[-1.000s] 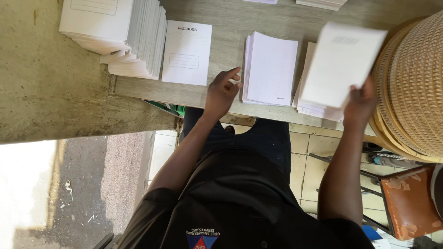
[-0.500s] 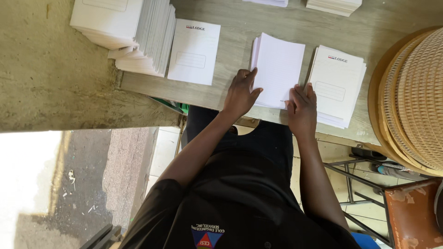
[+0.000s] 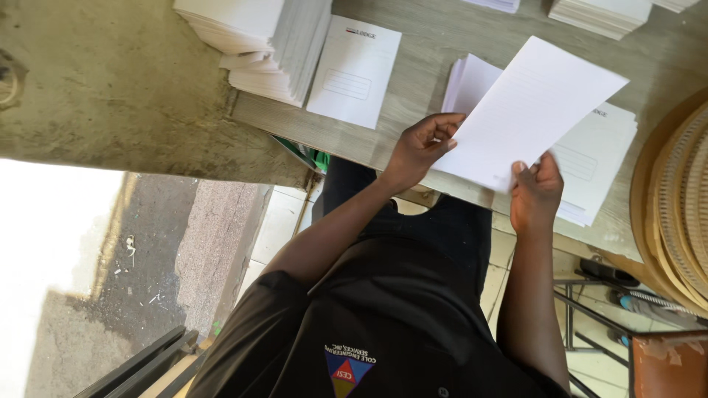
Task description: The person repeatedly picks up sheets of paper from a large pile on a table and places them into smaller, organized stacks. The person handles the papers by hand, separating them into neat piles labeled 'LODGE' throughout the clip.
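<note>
Hands: two, the left hand (image 3: 420, 147) and the right hand (image 3: 536, 193), both closed on one lined sheet (image 3: 527, 110).
Paper piles on the bench (image 3: 428, 51): one tall leaning stack (image 3: 258, 44) at its left edge; one single printed cover (image 3: 355, 70) just beside that stack; one pile of blank sheets (image 3: 466, 82) and one pile of printed covers (image 3: 601, 158) by the near edge; three piles cut off along the far edge.
Woven baskets (image 3: 675, 206): one nested set at the right edge; the count within cannot be told.
</note>
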